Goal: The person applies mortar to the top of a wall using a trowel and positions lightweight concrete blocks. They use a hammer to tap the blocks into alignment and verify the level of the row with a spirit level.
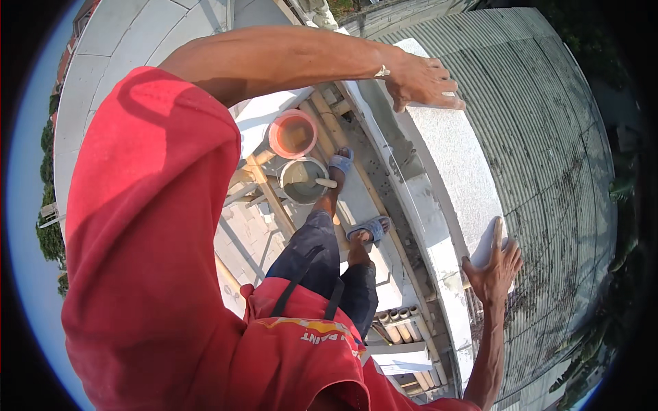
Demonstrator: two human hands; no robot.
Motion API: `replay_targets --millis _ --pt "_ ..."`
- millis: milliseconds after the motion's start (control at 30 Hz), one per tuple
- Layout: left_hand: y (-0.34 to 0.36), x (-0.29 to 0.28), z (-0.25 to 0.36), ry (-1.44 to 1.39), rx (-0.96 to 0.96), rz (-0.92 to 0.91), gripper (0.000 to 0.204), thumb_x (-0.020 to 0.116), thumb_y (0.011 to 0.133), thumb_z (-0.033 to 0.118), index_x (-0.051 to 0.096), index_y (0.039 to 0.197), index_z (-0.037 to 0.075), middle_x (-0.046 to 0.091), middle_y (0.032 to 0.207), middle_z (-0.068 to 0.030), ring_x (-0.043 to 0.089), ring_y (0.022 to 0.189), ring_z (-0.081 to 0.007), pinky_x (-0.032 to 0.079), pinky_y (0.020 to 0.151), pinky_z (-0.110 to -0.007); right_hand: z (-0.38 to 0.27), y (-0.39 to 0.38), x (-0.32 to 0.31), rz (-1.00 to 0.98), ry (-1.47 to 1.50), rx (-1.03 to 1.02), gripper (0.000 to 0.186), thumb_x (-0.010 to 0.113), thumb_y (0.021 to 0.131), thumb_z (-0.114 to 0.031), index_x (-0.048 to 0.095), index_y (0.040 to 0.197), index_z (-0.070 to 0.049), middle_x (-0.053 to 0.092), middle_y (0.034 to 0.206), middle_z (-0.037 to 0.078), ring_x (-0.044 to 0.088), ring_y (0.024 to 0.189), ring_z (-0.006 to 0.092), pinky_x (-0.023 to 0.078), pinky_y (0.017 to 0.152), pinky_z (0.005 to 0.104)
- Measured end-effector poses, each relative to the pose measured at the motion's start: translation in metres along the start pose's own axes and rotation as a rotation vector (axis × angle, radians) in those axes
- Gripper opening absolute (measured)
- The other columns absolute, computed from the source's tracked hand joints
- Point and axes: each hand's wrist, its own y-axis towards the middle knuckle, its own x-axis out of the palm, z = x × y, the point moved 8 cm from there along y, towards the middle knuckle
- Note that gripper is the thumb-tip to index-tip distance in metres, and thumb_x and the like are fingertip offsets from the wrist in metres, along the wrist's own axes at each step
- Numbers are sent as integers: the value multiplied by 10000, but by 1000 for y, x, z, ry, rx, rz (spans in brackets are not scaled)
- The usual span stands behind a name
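Observation:
A long white lightweight concrete block (460, 161) lies along the wall top (428, 226) to my right. My left hand (423, 81) grips its far end, fingers curled over the outer edge. At the near end my right hand (495, 268) holds the block, with thumb and fingers spread around the end and one finger stretched along the top face. Wet grey mortar (404, 156) lies on the wall beside the block's inner side. The block's underside is hidden, so I cannot tell how it meets the wall.
Below stand a white bucket (303, 171) of grey mortar with a tool's handle sticking out, and an orange-red bucket (293, 135). My sandalled feet are on bamboo scaffolding (274, 195) and boards. A taut string runs beside the wall. Beyond lies a corrugated roof (548, 137).

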Motion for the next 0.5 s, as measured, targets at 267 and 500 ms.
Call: replay_targets --millis 267,500 --pt "-109 22 -137 280 -280 -391 1197 879 690 388 144 1613 188 361 1538 -189 356 1432 -352 254 1207 -553 -126 136 -4 112 92 -54 1121 806 595 -430 319 1583 -223 445 1232 218 439 1122 372 312 1012 570" --pt "-149 44 -189 248 -402 -332 1154 826 714 433 145 1614 194 331 1553 -188 323 1445 -353 232 1208 -561 -188 200 1 202 188 -107 1086 802 602 -416 348 1571 -230 458 1211 223 450 1095 377 312 1009 566"
